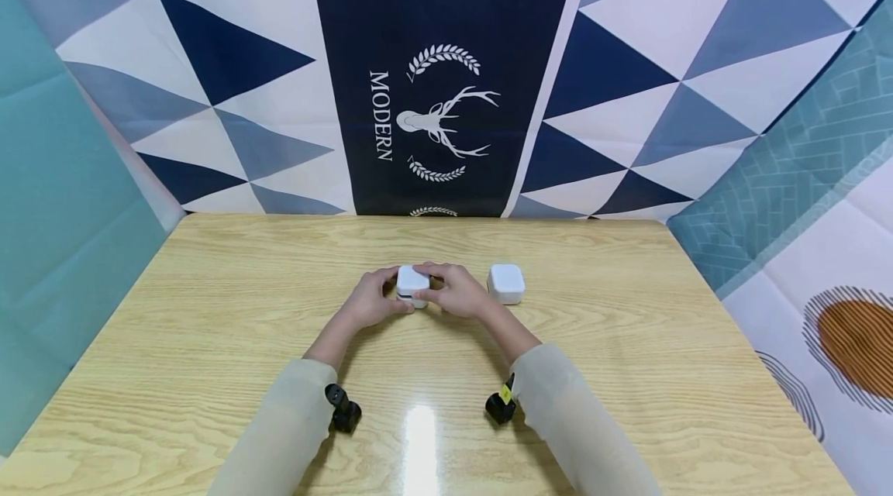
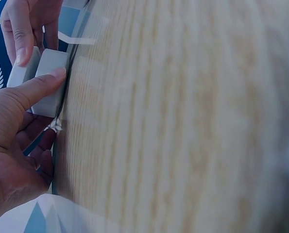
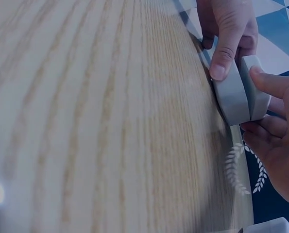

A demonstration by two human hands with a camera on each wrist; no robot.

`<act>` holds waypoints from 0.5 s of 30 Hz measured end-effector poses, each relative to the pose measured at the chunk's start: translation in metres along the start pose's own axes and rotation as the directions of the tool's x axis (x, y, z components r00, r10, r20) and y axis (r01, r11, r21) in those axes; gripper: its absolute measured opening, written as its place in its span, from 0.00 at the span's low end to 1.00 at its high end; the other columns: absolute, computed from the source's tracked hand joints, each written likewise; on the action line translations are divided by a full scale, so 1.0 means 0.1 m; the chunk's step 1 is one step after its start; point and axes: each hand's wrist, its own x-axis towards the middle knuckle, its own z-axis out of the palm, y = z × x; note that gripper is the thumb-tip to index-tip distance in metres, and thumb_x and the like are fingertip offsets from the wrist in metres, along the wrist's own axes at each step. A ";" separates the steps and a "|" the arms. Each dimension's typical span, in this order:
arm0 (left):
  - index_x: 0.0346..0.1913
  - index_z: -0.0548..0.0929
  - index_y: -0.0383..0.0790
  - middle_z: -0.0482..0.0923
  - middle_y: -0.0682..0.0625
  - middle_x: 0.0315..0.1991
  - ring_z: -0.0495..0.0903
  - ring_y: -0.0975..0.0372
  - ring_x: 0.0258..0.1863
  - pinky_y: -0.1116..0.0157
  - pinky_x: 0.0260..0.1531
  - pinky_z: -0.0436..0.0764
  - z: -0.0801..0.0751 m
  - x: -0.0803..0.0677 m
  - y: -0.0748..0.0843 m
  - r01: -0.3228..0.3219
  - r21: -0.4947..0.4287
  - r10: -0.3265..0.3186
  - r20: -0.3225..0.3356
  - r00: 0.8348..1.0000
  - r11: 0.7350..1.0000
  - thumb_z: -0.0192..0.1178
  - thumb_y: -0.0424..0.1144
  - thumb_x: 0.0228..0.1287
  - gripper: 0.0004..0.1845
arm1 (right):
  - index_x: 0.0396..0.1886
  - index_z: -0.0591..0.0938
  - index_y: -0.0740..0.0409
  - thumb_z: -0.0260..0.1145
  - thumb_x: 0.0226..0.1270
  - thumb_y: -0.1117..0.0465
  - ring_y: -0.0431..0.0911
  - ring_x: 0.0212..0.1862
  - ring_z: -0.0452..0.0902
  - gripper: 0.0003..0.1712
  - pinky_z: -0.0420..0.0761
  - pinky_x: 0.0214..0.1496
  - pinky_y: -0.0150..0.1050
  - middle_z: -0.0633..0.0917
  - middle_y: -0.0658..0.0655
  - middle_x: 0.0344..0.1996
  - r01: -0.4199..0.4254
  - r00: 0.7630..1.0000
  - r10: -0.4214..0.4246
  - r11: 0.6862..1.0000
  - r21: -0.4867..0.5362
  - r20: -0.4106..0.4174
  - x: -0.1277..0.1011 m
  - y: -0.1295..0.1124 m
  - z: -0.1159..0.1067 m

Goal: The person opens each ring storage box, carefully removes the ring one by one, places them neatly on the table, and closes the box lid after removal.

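Head view: on the table [image 1: 593, 372], left of the white cube [image 1: 505, 284], the two-part box [image 1: 413, 279] is gripped at its base [image 2: 48, 103] by the left hand [image 1: 370, 301] and at its lid [image 2: 21, 75] by the right hand [image 1: 456, 292], presumably so each half is steadied.

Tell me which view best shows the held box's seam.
The right wrist view: the seam is large there and mostly uncovered. In the left wrist view, the left hand covers part of it; the head view shows only a short dark line beside the right hand.
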 end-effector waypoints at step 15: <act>0.65 0.68 0.33 0.70 0.37 0.63 0.67 0.47 0.64 0.51 0.63 0.67 -0.01 -0.02 0.02 -0.025 -0.010 0.025 -0.003 1.000 1.000 0.71 0.41 0.51 0.39 | 0.62 0.74 0.52 0.66 0.61 0.51 0.50 0.66 0.67 0.29 0.70 0.65 0.44 0.74 0.57 0.63 0.024 1.000 -0.024 1.000 0.019 -0.008 0.01 0.01 -0.01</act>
